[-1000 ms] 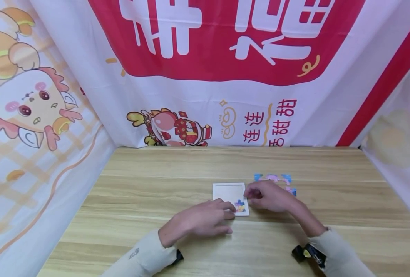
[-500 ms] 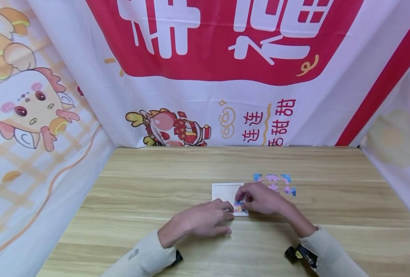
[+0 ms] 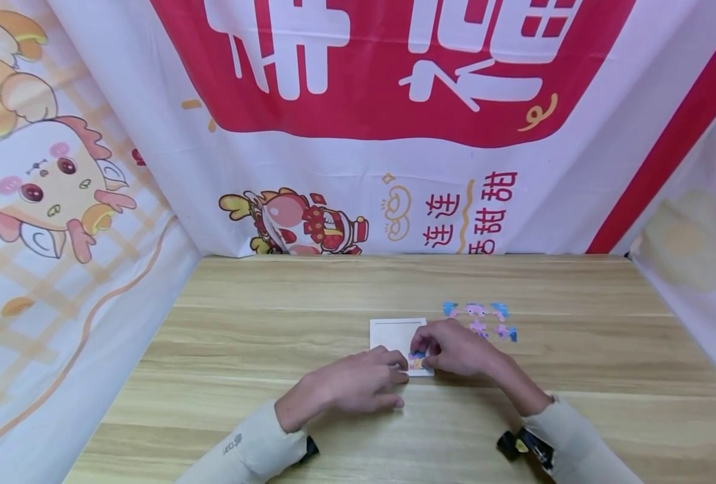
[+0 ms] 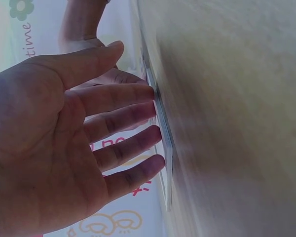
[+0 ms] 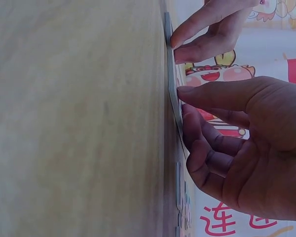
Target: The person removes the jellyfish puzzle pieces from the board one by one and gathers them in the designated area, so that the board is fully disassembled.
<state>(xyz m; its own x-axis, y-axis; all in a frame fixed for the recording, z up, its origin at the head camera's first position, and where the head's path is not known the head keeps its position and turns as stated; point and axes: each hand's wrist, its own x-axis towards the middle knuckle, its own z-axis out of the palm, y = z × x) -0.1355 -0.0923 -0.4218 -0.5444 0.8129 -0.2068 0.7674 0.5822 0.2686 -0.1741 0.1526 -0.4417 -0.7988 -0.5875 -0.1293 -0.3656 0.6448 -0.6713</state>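
Observation:
A small white puzzle tray [image 3: 390, 331] lies flat on the wooden table. Colourful jigsaw pieces [image 3: 417, 363] sit in its near right corner, partly covered by my fingers. My right hand [image 3: 457, 349] pinches a jigsaw piece there between thumb and forefinger, low over the tray; the piece is mostly hidden. In the right wrist view, thumb and fingertips [image 5: 186, 90] are right at the tray's surface. My left hand [image 3: 358, 382] rests its nearly straight fingers on the tray's near left part, thumb apart, as the left wrist view also shows.
Several loose pink and blue jigsaw pieces [image 3: 477, 310] lie on the table [image 3: 261, 323] just right of the tray, beyond my right hand. A printed white and red cloth [image 3: 333, 154] hangs along the table's back edge, with more cloth at both sides.
My right hand has moved left from the tray's right edge onto its near right corner, bringing a piece against the one lying there, and then stays. The left hand keeps its place.

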